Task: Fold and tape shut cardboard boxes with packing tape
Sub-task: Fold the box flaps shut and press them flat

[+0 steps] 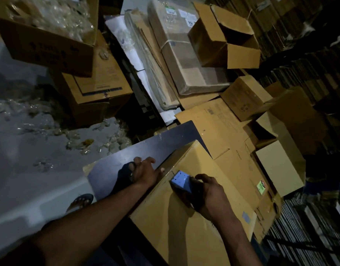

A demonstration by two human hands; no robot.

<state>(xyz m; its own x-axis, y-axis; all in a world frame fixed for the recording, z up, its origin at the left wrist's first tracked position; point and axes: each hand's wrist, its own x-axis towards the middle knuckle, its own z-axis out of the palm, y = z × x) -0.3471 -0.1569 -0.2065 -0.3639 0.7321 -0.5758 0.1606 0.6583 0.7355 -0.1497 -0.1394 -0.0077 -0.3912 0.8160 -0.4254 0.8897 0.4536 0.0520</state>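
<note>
A dim storeroom crowded with cardboard surrounds a dark table [115, 169], which stands over a pale floor strewn with scraps of clear plastic [73, 139]. On the table lies the box [184, 217] being sealed, its closed top facing up, one corner reaching toward the flattened cartons [223, 131] beyond. An open empty box [226, 38] sits on a wrapped bundle [186, 54] farther back, and more small boxes crowd the right side.

The right hand [211, 198] is curled around a tape dispenser [181, 182] and presses its blue head onto the box top near the far edge. The left hand [146, 170] lies on the box's left edge, fingers spread and fairly straight, steadying it without curling round anything. A sandalled foot [82, 200] shows below the table edge.

The step looks like laying tape along the top seam; I cannot make out the tape itself in this light. The risks, as I judge them: the box could slide on the smooth table if the pull outruns the left hand's pressure, sending the strip crooked. The flaps could spring apart under the dispenser if they are not held flat, leaving a gap. The left fingers sit close to the dispenser's path, and its cutting edge could nick them. Poor light makes all of this harder to catch.
</note>
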